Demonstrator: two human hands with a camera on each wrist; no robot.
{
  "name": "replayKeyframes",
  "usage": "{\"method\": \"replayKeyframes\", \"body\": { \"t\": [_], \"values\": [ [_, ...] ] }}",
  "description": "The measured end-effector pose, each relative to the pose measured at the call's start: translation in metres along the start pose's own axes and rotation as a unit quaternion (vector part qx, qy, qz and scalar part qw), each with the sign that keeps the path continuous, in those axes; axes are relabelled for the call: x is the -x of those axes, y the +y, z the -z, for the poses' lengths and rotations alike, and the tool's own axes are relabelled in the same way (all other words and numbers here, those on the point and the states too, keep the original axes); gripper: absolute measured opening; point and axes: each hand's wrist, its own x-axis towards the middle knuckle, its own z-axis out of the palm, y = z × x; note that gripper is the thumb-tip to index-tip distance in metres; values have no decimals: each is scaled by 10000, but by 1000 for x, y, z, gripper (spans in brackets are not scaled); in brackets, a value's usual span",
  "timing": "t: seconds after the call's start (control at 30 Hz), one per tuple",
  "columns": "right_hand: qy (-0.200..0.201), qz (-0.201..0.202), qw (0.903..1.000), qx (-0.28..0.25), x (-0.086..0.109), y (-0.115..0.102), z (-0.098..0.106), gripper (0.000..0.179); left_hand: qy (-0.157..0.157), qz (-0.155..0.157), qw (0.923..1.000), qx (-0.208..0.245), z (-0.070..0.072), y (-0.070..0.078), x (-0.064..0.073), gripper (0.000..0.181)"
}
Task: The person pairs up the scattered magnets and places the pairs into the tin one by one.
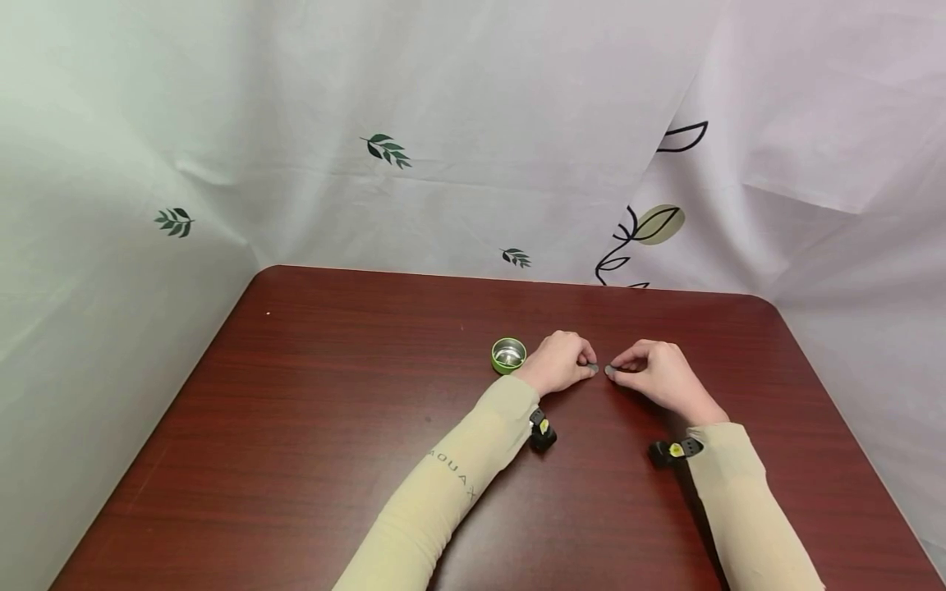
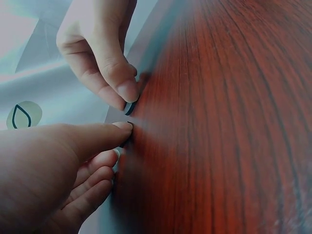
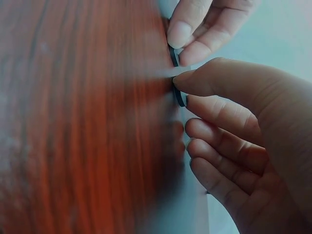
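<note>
My left hand (image 1: 559, 361) pinches a small, thin dark disc (image 1: 594, 368) between thumb and forefinger. Facing it, my right hand (image 1: 660, 373) pinches a similar dark disc (image 1: 609, 371) by its edge. The two discs are held close together just over the table, with a narrow gap between them. In the right wrist view, both the left hand's disc (image 3: 173, 56) and the right hand's disc (image 3: 180, 93) appear edge-on. The left wrist view shows the right hand's disc (image 2: 129, 108) plainly, while the left thumb mostly covers the other.
A small round container (image 1: 509, 355) with a green outside and a shiny metal inside stands just left of the left hand. The dark red wood-grain table (image 1: 332, 427) reaches back to a pale curtain (image 1: 458, 197) with leaf prints.
</note>
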Motion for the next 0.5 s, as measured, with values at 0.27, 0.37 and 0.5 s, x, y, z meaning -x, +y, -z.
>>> {"method": "replayKeyframes", "body": {
  "t": [0.27, 0.37, 0.5],
  "values": [
    [5, 68, 10000, 73, -2, 0, -2, 11, 18, -28, 10000, 6, 0, 0, 0, 15],
    [-28, 112, 9999, 69, -4, -2, -3, 11, 34, -47, 10000, -9, 0, 0, 0, 15],
    [-62, 145, 9999, 37, -5, -4, -4, 11, 50, -70, 10000, -33, 0, 0, -1, 16]
  ]
}}
